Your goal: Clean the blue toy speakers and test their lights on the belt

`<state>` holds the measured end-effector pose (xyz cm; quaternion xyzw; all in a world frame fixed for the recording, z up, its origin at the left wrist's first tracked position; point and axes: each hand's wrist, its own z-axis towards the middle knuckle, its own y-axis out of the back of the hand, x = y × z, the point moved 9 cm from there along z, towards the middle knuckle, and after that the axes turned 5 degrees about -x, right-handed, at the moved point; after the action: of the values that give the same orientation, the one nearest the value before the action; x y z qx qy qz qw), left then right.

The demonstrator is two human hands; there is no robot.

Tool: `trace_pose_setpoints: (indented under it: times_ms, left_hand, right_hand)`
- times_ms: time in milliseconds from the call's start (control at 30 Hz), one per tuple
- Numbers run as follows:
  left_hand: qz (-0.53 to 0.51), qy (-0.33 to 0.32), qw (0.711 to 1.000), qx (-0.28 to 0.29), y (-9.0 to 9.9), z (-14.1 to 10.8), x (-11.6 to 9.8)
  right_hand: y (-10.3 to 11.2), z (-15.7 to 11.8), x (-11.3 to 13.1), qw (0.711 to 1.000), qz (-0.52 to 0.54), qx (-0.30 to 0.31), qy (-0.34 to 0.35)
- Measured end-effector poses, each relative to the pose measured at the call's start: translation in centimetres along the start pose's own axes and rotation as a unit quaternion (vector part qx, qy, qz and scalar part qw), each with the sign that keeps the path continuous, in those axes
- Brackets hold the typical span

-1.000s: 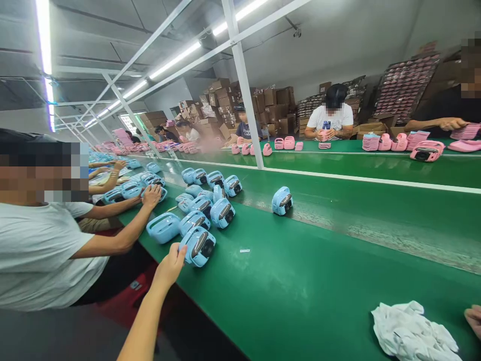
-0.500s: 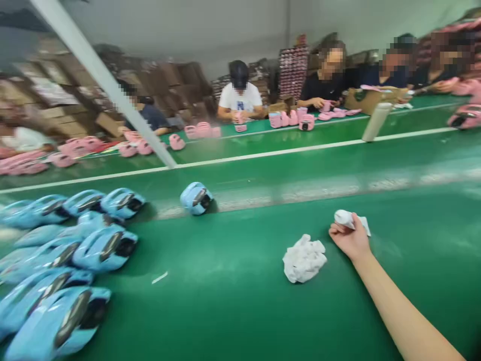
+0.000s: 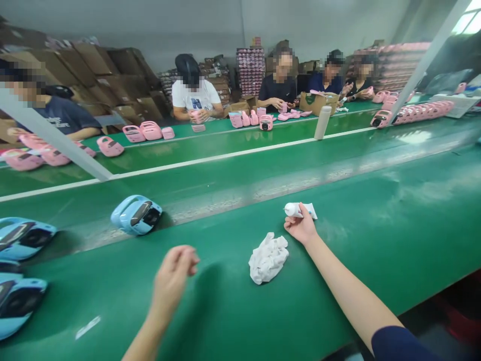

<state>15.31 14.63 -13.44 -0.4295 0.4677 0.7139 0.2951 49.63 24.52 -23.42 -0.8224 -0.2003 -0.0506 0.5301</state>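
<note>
My right hand [image 3: 301, 228] is closed round a white tube [image 3: 295, 210] above the green table [image 3: 225, 321]. Left of it lies a crumpled white cloth [image 3: 268, 258]. My left hand [image 3: 176, 265] hovers over the table between the cloth and the blue units, its fingers curled together; whatever they may hold is hidden. A blue unit with a handle and a dark round front [image 3: 137, 215] stands alone up and left of my left hand. Other blue units [image 3: 24, 238] stand at the left edge, partly out of view.
A pale strip [image 3: 87, 327] lies at the lower left. Across a white-edged green belt [image 3: 210, 155] stand a beige cylinder [image 3: 322, 123] and pink units [image 3: 151, 130]. Several people sit behind them. Slanted grey posts [image 3: 424, 60] rise at both sides.
The view has turned right, so things appear further left. My left hand has come into view from below. My right hand still holds the tube.
</note>
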Motion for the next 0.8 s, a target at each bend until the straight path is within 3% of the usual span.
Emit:
trace_pose_setpoints:
  times_ms: [67, 100, 133, 200, 300, 500, 800]
  left_hand:
    - [-0.038, 0.026, 0.992, 0.12, -7.1, 0.9, -0.1]
    - [-0.052, 0.044, 0.987, 0.144, -10.0, 1.2, 0.0]
    - [-0.076, 0.057, 0.983, 0.158, -12.4, 1.4, 0.0]
    - [-0.128, 0.079, 0.98, 0.127, -15.0, 1.5, 0.3]
    - [-0.153, 0.083, 0.981, 0.086, -15.3, 1.1, 0.8]
    - [-0.124, 0.093, 0.985, 0.073, -13.7, 1.1, 1.4]
    - [-0.068, 0.054, 0.988, 0.128, -15.0, 1.1, 1.6]
  right_hand:
    - [-0.5, 0.4, -0.3, 1.0, 0.011, 0.007, 0.0]
    - [-0.6, 0.5, -0.4, 1.0, 0.016, 0.009, 0.002]
    - [-0.7, 0.7, -0.4, 1.0, 0.019, 0.011, 0.004]
    - [-0.6, 0.8, -0.4, 1.0, 0.019, 0.012, 0.004]
    - [-0.5, 1.1, -0.6, 1.0, 0.015, 0.012, -0.007]
    - [-0.6, 1.6, -0.7, 0.999, 0.039, -0.001, -0.018]
    - [-0.5, 1.9, -0.7, 0.999, 0.028, -0.003, -0.02]
